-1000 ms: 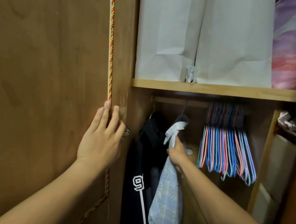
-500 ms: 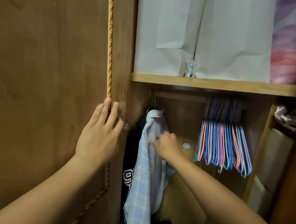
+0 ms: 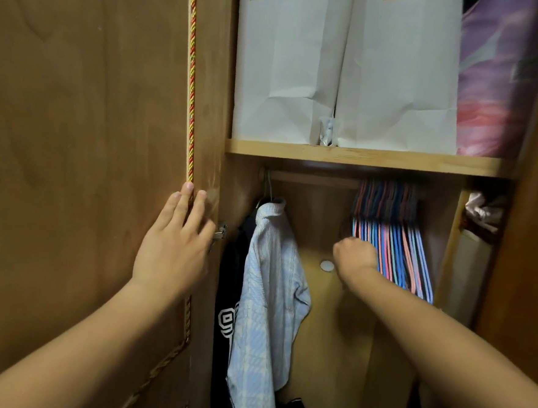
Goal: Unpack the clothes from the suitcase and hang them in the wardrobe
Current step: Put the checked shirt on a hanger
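Only readable thing is a white blocky "9" on the black garment [image 3: 226, 322] at about 7 o'clock. Label on the white paper bag [image 3: 287, 61] up at 12 is too small to make out.

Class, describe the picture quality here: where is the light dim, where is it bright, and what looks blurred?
Head view: the white paper bags are brightest; under the shelf it is dim and shadowed; the coloured hangers look smeared; the right hand is slightly soft.

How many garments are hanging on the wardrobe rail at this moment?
2: a light blue shirt at the rail's left end, and a black garment behind it against the left wall. More may be hidden behind them.
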A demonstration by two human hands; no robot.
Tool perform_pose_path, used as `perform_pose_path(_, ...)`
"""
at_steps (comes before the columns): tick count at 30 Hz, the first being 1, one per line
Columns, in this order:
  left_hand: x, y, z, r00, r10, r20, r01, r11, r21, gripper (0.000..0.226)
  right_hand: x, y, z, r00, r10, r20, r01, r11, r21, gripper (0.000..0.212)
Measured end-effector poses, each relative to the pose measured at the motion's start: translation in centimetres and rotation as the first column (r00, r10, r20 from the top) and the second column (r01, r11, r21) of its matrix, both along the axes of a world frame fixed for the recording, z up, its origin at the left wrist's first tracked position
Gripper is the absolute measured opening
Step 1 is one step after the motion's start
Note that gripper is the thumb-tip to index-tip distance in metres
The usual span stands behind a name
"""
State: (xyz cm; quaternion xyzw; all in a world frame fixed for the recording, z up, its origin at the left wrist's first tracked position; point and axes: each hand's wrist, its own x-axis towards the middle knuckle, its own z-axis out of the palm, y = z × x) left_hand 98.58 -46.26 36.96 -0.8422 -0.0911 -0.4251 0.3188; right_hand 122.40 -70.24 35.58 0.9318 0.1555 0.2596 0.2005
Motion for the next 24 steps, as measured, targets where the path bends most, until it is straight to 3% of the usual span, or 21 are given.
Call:
perform_pose_path(3,-0.2,0.1,0.0,1.0,-0.021,0.005,0.021,1.0,0.0,0.035,0.5,0.2,0.5,1.0,0.004,-0.008,-0.003,0.992,0.124,0.056)
perform_pose_path(7,-0.3,-0.1,0.1,1.0,-0.024,-0.003,0.024,1.0,-0.02,0.04,-0.3,0.6,1.5,0.99,0.14,-0.009,-0.13,0.939,0.318,0.033)
perform_pose_path(10,-0.2,-0.5,0.3,1.0,0.013,-0.027,-0.014,0.999,-0.042,0.038,-1.4,1.8,1.8,0.981,0.195,-0.005,-0.175,0.886,0.429,0.031)
perform_pose_path(17,-0.5,-2.2,-0.1,0.984,0.154,-0.091,-0.166,0.976,-0.14,0.042,-0.9,0.2,1.9,0.96,0.279,-0.02,-0.216,0.783,0.583,0.027)
perform_pose_path(21,0.1,-3.0,-0.2,0.987,0.114,-0.114,-0.139,0.96,-0.241,0.039,-0.9,-0.2,2.6,0.964,0.263,-0.045,-0.19,0.796,0.575,0.03)
perform_pose_path(24,0.3,-2.6,-0.4,0.981,0.13,-0.143,-0.16,0.961,-0.227,0.043,-3.1,0.7,0.8,0.966,0.257,-0.028,-0.193,0.79,0.582,0.029)
